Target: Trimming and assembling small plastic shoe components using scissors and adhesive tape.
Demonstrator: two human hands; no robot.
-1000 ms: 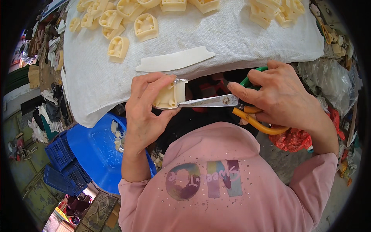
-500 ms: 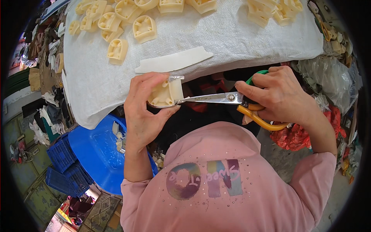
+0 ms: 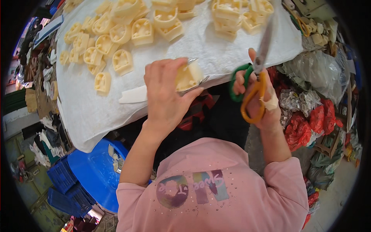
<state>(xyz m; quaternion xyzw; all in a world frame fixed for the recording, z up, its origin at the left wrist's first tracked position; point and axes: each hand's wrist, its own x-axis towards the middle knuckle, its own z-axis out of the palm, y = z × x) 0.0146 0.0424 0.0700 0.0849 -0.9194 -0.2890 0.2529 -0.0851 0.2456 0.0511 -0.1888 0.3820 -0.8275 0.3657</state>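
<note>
My left hand (image 3: 167,91) is closed around a cream-coloured moulded plastic piece (image 3: 188,76) with shiny silvery strips along its edges, held over the table's near edge. My right hand (image 3: 262,104) holds a pair of scissors (image 3: 259,73) with one green and one orange handle. Their blades point up and away from the plastic piece, blurred by motion. A tan wrap shows on my right hand. Partly behind my left hand, a flat white strip (image 3: 133,95) lies on the white cloth (image 3: 139,63).
Several similar cream pieces (image 3: 123,62) are heaped along the far side of the cloth. A blue basin (image 3: 91,170) with scraps stands below left, beside blue crates (image 3: 63,178). Red plastic bags (image 3: 297,133) and clear plastic sheeting (image 3: 320,71) lie to the right.
The scissors have come away from the plastic piece, and their blades have swung from pointing left to pointing up. My left hand has moved right with the piece, over the white strip.
</note>
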